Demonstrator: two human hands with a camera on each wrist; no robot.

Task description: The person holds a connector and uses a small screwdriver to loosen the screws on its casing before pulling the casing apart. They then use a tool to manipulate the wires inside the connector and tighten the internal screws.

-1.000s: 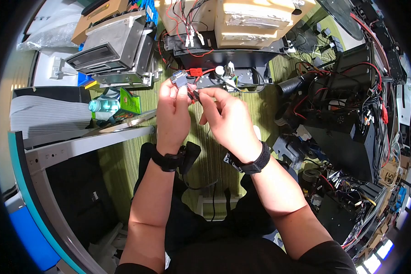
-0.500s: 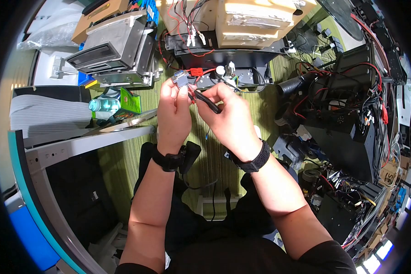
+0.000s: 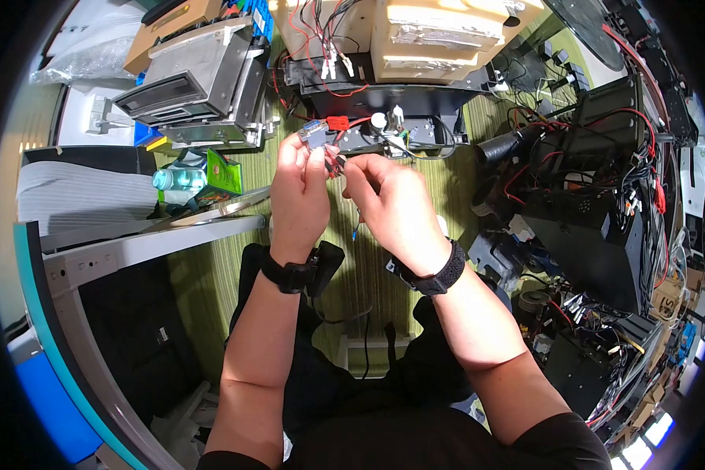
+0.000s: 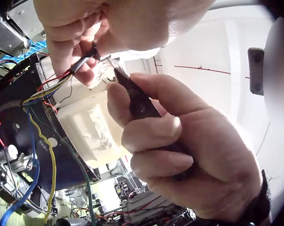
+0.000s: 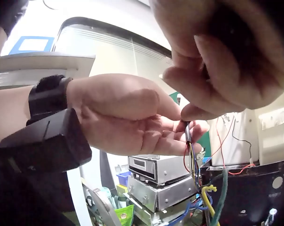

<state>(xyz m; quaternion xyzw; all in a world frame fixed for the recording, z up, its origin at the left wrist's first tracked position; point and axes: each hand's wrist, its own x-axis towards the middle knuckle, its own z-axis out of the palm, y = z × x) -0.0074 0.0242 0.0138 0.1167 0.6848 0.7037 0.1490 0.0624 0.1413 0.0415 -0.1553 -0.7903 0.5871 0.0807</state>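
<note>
My left hand pinches a small grey-blue connector at its fingertips. A black-sheathed cable runs from those fingers and fans out into red, yellow, blue and green wires. Curled round a black tapered tool, my right hand is close beside the left fingertips. The tool's thin metal tip points at the end of the cable; its exact kind I cannot tell. Part of the handle is hidden inside the right palm.
Ahead stands a black box with a red plug beside it. Stacked metal units rise at the left, near a bottle and a green bag. Tangled cables and black equipment fill the right side.
The right hand has turned slightly back and forth, showing more of the black tool midway and less now. The left hand keeps the connector in nearly the same place.
</note>
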